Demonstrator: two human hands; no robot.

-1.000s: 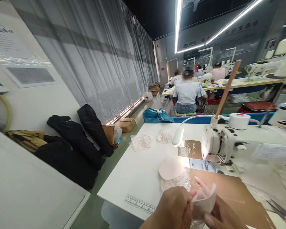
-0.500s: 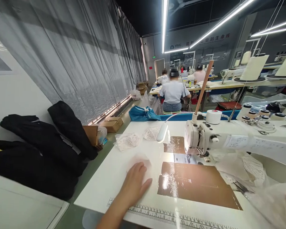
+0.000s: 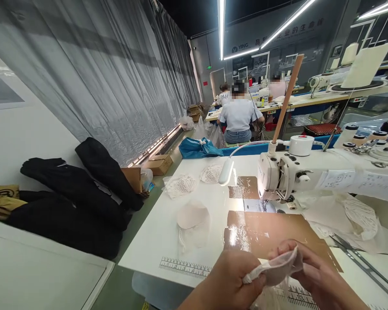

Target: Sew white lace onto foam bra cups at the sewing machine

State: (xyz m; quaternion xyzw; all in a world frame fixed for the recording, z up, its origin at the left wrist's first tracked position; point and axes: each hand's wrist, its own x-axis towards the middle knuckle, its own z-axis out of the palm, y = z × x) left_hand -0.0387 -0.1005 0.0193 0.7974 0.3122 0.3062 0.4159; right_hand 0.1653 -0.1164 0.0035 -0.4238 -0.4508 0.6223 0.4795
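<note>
Above the table's front edge, my left hand (image 3: 234, 280) and my right hand (image 3: 315, 273) grip a pale, cup-shaped fabric piece (image 3: 280, 269) between them. My left hand pinches its rolled white edge, while my right fingers curl round the far end. Sheer cloth hangs below it, partly hidden by the hands. To the left, a similar beige piece with a sheer part (image 3: 193, 217) lies flat on the white table (image 3: 151, 241). Behind my hands is a shiny brown sheet (image 3: 271, 230) in front of the sewing machine (image 3: 278, 174).
Dark scissors (image 3: 364, 262) lie at the right, beside a heap of sheer, pale fabric (image 3: 355, 215). Two gathered white pieces, one nearer (image 3: 181, 185), rest at the back left. A lamp (image 3: 226, 172) hangs by the machine. A person (image 3: 239, 114) sits ahead.
My left hand has left the table surface and moved right to the fabric piece. My right hand, blurred at the right edge before, has come to the middle. The view has shifted slightly.
</note>
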